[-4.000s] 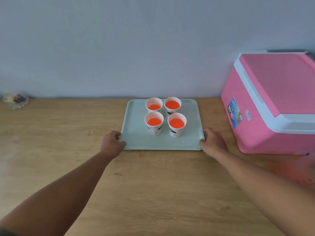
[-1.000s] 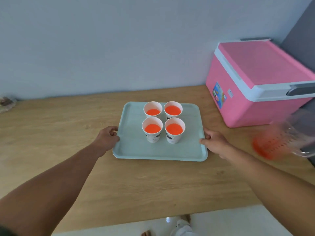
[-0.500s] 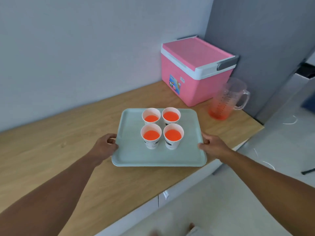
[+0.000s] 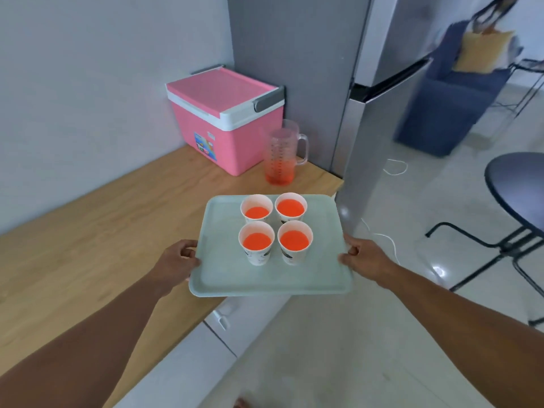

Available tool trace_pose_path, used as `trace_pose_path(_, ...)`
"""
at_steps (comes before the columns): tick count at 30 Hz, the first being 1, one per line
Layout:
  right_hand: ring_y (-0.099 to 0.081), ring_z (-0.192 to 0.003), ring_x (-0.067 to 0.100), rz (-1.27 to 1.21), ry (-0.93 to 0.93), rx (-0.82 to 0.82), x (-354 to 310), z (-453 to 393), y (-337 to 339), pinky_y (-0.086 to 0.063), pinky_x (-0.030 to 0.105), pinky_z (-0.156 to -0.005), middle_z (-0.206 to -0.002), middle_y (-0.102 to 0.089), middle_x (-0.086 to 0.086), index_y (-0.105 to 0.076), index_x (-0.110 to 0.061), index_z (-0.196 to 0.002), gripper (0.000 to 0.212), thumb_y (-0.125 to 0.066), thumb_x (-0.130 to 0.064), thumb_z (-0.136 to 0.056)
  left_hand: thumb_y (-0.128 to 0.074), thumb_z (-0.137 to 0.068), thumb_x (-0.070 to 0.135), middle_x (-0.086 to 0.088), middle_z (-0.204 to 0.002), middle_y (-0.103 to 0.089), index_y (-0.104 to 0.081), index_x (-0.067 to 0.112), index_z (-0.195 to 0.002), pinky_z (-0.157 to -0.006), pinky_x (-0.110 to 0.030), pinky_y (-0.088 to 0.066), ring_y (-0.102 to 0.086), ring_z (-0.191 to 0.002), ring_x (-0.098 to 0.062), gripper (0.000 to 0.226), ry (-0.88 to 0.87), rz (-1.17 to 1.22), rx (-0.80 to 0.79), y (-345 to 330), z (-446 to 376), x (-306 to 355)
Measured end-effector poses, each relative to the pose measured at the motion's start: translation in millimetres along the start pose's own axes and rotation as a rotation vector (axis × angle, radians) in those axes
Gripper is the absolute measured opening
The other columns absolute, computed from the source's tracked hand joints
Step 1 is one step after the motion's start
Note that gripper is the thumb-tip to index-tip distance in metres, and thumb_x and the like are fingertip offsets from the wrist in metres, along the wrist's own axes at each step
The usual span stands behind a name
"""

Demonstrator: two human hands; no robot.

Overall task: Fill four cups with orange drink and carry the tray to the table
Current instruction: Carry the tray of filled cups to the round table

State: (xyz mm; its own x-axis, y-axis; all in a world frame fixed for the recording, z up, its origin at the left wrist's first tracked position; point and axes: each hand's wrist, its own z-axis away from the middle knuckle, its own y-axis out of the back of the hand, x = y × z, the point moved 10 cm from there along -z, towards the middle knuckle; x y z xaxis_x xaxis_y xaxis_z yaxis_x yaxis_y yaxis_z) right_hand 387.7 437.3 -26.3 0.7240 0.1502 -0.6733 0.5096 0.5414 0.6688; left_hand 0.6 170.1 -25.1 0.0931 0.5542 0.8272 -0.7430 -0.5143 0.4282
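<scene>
Four paper cups (image 4: 275, 228) of orange drink stand filled on a pale green tray (image 4: 265, 278), gripped at its sides by the left hand (image 4: 176, 262) and right hand (image 4: 363, 256), held off the wooden counter (image 4: 103, 225); the round dark table (image 4: 518, 184) at two o'clock remains unreached.

Matt plastic tray (image 4: 223, 278), paper cups (image 4: 257, 245), wood-grain counter (image 4: 103, 231), glossy tiled floor (image 4: 412, 201).

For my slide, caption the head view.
Both hands, left and right, carry a tray of four filled cups from the counter.
</scene>
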Motion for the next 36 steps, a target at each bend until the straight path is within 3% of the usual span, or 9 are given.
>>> trace_pose_path(2, -0.051, -0.069, 0.012, -0.012, -0.020, 0.028, 25.6, 16.3, 24.2, -0.043, 0.028, -0.068, -0.072, -0.051, -0.004, -0.067, -0.009, -0.135, 0.046, -0.075, -0.013, -0.089, -0.061, -0.088, -0.009, -0.006, -0.088, -0.057, -0.065, 0.014, -0.122, -0.061, -0.032, -0.053, -0.060, -0.075, -0.021, 0.041, -0.013, -0.015, -0.026, -31.6, 4.8, 12.6)
trace_pose_path(4, -0.053, -0.073, 0.014, -0.035, -0.018, 0.041, 47.1, 35.7, 48.6, -0.044, 0.025, -0.069, -0.077, -0.052, -0.001, -0.060, -0.028, -0.146, 0.058, -0.073, -0.012, -0.092, -0.060, -0.088, -0.008, -0.005, -0.087, -0.056, -0.065, 0.014, -0.121, -0.058, -0.030, -0.052, -0.059, -0.074, -0.020, 0.040, -0.031, -0.032, -0.058, -66.2, 11.7, 28.1)
trace_pose_path(6, -0.056, -0.076, 0.016, -0.053, -0.038, 0.077, 74.1, 54.6, 74.1, -0.046, 0.025, -0.074, -0.079, -0.055, 0.001, -0.054, -0.036, -0.149, 0.063, -0.072, -0.013, -0.093, -0.061, -0.088, -0.009, -0.005, -0.086, -0.056, -0.065, 0.016, -0.117, -0.058, -0.029, -0.050, -0.057, -0.071, -0.019, 0.038, -0.055, -0.053, -0.091, -101.9, 19.2, 44.9)
trace_pose_path(8, -0.057, -0.079, 0.017, -0.060, -0.070, 0.122, 105.7, 73.0, 98.9, -0.047, 0.029, -0.079, -0.079, -0.056, 0.000, -0.055, -0.035, -0.149, 0.063, -0.073, -0.014, -0.093, -0.061, -0.087, -0.011, -0.004, -0.081, -0.055, -0.066, 0.016, -0.113, -0.058, -0.028, -0.047, -0.053, -0.068, -0.020, 0.037, -0.080, -0.061, -0.124, -138.3, 23.8, 60.6)
trace_pose_path(17, -0.053, -0.073, 0.013, -0.122, -0.282, 0.335, 232.1, 163.1, 190.8, -0.043, 0.021, -0.068, -0.077, -0.054, -0.001, -0.058, -0.032, -0.148, 0.060, -0.071, -0.014, -0.093, -0.064, -0.089, -0.006, -0.001, -0.083, -0.051, -0.063, 0.017, -0.117, -0.059, -0.028, -0.046, -0.052, -0.069, -0.017, 0.036, -0.201, -0.149, -0.381, -300.9, 42.9, 148.9)
trace_pose_path(23, -0.055, -0.070, 0.012, -0.201, -0.431, 0.462, 304.5, 207.0, 235.1, -0.044, 0.023, -0.066, -0.077, -0.057, -0.002, -0.055, -0.033, -0.151, 0.065, -0.073, -0.017, -0.090, -0.062, -0.088, -0.006, -0.004, -0.101, -0.065, -0.063, 0.014, -0.123, -0.065, -0.031, -0.053, -0.063, -0.091, -0.024, 0.041, -0.294, -0.221, -0.546, -404.6, 53.6, 205.3)
trace_pose_path(26, -0.055, -0.070, 0.013, -0.234, -0.493, 0.509, 334.3, 219.6, 253.8, -0.045, 0.026, -0.070, -0.075, -0.056, -0.002, -0.056, -0.033, -0.150, 0.063, -0.073, -0.016, -0.092, -0.059, -0.089, -0.008, -0.008, -0.107, -0.066, -0.062, 0.014, -0.120, -0.063, -0.029, -0.053, -0.061, -0.090, -0.023, 0.038, -0.311, -0.236, -0.604, -457.6, 55.7, 230.3)
trace_pose_path(32, -0.056, -0.072, 0.017, -0.269, -0.595, 0.582, 380.7, 221.6, 288.5, -0.048, 0.030, -0.071, -0.076, -0.058, 0.000, -0.056, -0.036, -0.149, 0.062, -0.071, -0.018, -0.092, -0.056, -0.088, -0.012, -0.014, -0.097, -0.061, -0.064, 0.010, -0.118, -0.070, -0.036, -0.052, -0.059, -0.084, -0.024, 0.038, -0.368, -0.275, -0.708, -559.9, 31.7, 275.9)
trace_pose_path(36, -0.056, -0.071, 0.017, -0.281, -0.627, 0.637, 400.8, 216.4, 317.1, -0.048, 0.030, -0.071, -0.076, -0.058, 0.001, -0.056, -0.035, -0.150, 0.064, -0.071, -0.016, -0.091, -0.058, -0.087, -0.011, -0.006, -0.083, -0.059, -0.065, 0.013, -0.120, -0.064, -0.034, -0.054, -0.060, -0.074, -0.021, 0.042, -0.406, -0.307, -0.760, -615.8, 16.5, 312.3)
